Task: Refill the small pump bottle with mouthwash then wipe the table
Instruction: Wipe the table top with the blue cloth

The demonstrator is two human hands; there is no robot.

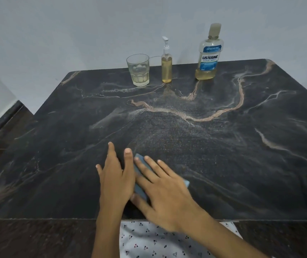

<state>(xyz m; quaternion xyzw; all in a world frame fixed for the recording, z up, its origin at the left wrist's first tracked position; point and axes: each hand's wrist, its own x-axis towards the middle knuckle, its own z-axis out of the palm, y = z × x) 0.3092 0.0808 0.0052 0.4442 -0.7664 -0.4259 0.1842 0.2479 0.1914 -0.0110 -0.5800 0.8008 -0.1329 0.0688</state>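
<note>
Low in the frame's centre, the right hand [164,190] lies flat, fingers spread, on a blue cloth [141,175] on the table [242,146]. The left hand [116,175], fingers straight, presses beside it. The pump bottle [166,67] stands upper centre, well apart.

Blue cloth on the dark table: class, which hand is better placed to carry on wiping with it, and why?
Probably the right hand. It lies flat on top of the blue cloth, covering most of it, while the left hand rests mostly on the bare table at the cloth's left edge.
</note>
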